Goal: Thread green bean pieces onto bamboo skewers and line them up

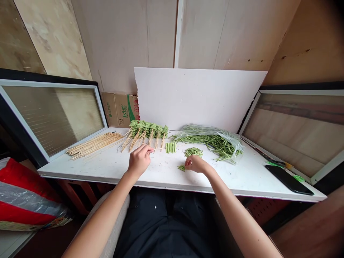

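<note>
My left hand (pixel 140 159) is closed on the end of a thin wooden skewer (pixel 159 148). Several short green bean pieces (pixel 170 147) are threaded side by side on that skewer, just above the table. At the table's front half, my right hand (pixel 197 164) curls its fingers down over a few cut bean pieces (pixel 181 167); its fingertips are partly hidden, so the grip is hard to make out. Behind the right hand lies a small heap of cut bean pieces (pixel 193 152). A stack of finished bean skewers (pixel 149 129) sits behind my left hand, sticks pointing toward me.
Bare skewers (pixel 94 145) lie in a pile on the left of the white table (pixel 161 179). Long beans in a clear plastic bag (pixel 215 139) rest at the back right. A black phone (pixel 288 179) lies near the right edge. A cardboard box (pixel 118 109) and a white board (pixel 199 98) stand behind.
</note>
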Motion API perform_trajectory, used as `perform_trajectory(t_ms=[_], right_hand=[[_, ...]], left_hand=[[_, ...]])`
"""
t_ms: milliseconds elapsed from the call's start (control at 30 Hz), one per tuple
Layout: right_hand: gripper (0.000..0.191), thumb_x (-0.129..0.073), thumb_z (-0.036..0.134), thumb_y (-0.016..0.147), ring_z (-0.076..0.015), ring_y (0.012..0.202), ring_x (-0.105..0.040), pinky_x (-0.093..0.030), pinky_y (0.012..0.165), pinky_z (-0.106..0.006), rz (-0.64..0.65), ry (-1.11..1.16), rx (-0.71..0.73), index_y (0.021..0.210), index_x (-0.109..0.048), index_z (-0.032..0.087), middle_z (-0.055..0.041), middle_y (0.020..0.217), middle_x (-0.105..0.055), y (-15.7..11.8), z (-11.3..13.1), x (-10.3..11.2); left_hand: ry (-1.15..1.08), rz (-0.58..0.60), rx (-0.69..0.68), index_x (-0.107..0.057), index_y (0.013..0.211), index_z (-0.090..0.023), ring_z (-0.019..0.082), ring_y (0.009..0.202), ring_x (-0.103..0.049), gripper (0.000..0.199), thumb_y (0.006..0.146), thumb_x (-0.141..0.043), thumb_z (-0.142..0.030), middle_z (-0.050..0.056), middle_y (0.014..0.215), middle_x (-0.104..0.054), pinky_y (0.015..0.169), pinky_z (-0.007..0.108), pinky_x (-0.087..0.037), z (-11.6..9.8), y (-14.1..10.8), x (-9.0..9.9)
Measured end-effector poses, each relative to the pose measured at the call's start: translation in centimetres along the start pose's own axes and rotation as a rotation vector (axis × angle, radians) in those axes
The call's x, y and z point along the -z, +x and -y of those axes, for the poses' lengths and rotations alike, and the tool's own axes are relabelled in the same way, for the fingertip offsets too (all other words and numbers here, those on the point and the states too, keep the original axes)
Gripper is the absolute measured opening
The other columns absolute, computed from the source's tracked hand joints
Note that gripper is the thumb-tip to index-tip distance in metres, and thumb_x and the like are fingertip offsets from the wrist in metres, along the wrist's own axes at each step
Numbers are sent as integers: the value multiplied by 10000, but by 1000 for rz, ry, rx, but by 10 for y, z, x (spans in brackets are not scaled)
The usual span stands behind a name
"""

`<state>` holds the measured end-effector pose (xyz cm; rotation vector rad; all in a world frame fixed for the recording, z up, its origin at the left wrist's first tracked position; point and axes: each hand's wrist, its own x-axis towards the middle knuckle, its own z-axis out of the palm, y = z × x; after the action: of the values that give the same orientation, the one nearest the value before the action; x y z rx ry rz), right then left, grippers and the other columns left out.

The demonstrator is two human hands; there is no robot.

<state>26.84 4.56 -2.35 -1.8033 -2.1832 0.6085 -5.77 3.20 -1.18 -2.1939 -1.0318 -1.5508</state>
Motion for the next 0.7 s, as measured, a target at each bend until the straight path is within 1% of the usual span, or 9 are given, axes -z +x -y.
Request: perform_trajectory(t_ms=[67, 133, 233, 300, 367, 433, 500, 600, 700], right_hand=[[103, -875, 270, 778, -244, 755, -714, -499, 647, -313, -21, 66, 17, 829, -832, 193, -103, 880, -813, 2, -3, 0], [144, -882, 293, 773, -247, 779, -711, -512, 673, -326, -83, 166, 46, 866, -834, 194, -106, 892, -808, 4, -5, 3], [257, -888, 404, 775, -243, 823, -704, -530, 692, -338, -184, 446, 84, 923, -835, 200, -106, 948, -804, 3, -5, 11], [335, -890, 487, 768, -222, 834, -701, -545, 698, -328, -172, 708, 122, 916, -823, 194, -98, 963, -794, -1, -2, 19], [368, -896, 515, 767, -209, 890, -712, -569, 751, -319, -100, 966, 191, 921, -808, 192, -89, 988, -785, -6, 2, 26], [345, -906, 479, 785, -211, 1014, -728, -588, 843, -310, -40, 1190, 266, 961, -800, 203, -87, 1077, -785, -11, 7, 32], [308, -926, 425, 787, -204, 1098, -732, -599, 886, -280, -41, 1375, 304, 974, -794, 220, -73, 1151, -783, -14, 11, 35], [286, -958, 390, 761, -170, 1065, -755, -615, 834, -204, -111, 1553, 318, 913, -779, 227, -36, 1084, -795, -16, 18, 35], [300, -964, 407, 754, -151, 1008, -767, -625, 783, -172, -152, 1607, 331, 888, -768, 225, -24, 1005, -797, -17, 23, 33]], left_hand=[[1, 8, 1, -694, 917, -215, 189, 824, -727, 238, 938, -566, -15, 20, 888, -760, 724, 274, -517, 1, -1, 0], [0, 6, 2, -698, 920, -217, 187, 823, -729, 243, 941, -564, -15, 19, 888, -763, 727, 271, -519, 1, 0, 0], [-8, -11, 9, -703, 925, -220, 187, 830, -733, 227, 965, -567, -43, 20, 891, -771, 735, 272, -523, 0, 2, 1], [-20, -30, 15, -704, 922, -219, 188, 833, -733, 202, 982, -577, -74, 22, 894, -774, 737, 275, -527, -2, 4, 3], [-38, -53, 21, -703, 914, -216, 185, 828, -731, 183, 992, -586, -100, 22, 892, -774, 739, 278, -530, -5, 6, 5], [-61, -75, 29, -703, 907, -213, 180, 822, -730, 179, 996, -589, -109, 22, 889, -775, 744, 279, -535, -8, 8, 7], [-81, -84, 40, -706, 907, -212, 176, 818, -729, 177, 996, -590, -112, 23, 889, -776, 746, 279, -539, -11, 9, 8], [-96, -79, 64, -714, 918, -212, 177, 807, -726, 170, 993, -594, -118, 28, 882, -773, 738, 283, -542, -13, 9, 8], [-109, -70, 71, -714, 918, -210, 176, 808, -724, 163, 995, -597, -128, 30, 885, -773, 732, 285, -542, -15, 8, 7]])
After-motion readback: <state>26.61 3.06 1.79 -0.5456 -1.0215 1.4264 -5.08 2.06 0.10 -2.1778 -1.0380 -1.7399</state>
